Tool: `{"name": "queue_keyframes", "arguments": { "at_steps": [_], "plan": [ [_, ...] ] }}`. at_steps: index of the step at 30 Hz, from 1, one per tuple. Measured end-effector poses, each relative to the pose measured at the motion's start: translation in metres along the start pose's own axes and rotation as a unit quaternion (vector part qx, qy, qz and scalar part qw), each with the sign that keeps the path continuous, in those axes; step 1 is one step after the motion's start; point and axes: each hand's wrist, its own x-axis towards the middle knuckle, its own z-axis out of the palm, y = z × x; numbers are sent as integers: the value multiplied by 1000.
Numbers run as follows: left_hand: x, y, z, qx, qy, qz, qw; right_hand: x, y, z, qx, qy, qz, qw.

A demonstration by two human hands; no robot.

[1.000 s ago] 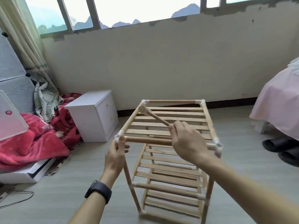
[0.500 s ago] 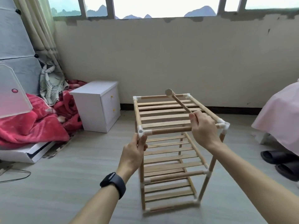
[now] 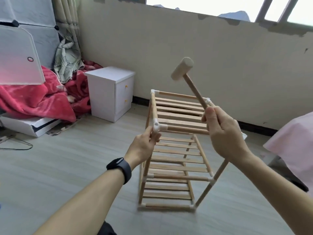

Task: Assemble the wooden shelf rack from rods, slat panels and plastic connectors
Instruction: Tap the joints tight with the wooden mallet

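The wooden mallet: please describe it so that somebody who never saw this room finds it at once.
Find the slatted wooden rack standing on the floor before the beige wall. Over its right top edge the right hand grips the mallet by its thin handle. Unlike the rack's rods, it ends in a thick cylindrical head, raised against the wall.

Centre left: a white two-drawer cabinet [image 3: 108, 92] with yellow knobs stands on the grey floor [image 3: 67, 167] near the beige wall [image 3: 169, 56], just beside a crumpled red blanket [image 3: 33, 100] lying over a flat white box [image 3: 28, 126]. Upper left: a frosted plastic panel [image 3: 15, 56], a striped curtain [image 3: 67, 14], and a pale patterned cloth [image 3: 67, 65] bunched beneath it. Right edge: pink bedding [image 3: 294, 141]; left edge: a thin dark cable [image 3: 20, 146] on the floor.
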Motion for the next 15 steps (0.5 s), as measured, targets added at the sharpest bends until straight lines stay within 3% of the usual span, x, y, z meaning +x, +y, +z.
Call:
{"name": "queue_keyframes", "arguments": {
  "at_steps": [3, 4, 8, 11, 12, 15],
  "plan": [
    [-2, -4, -2, 9, -14, -12, 1000, 0, -2, 5, -123, -211, 80, 966],
    [-2, -4, -3, 10, -17, -16, 1000, 4, -2, 2, -138, -235, 98, 957],
    [-1, -3, -7, 20, -25, -24, 999, 28, -14, -12, -75, -69, 43, 994],
    [-2, -2, -7, 22, -27, -28, 999, 29, -20, -6, -215, -222, 70, 948],
    [-2, -2, -7, 23, -28, -30, 999, 28, -19, -5, -227, -229, 81, 943],
    [-2, 0, -10, 30, -31, -31, 999, 18, -15, -3, -119, -84, 37, 989]
  ]
}}
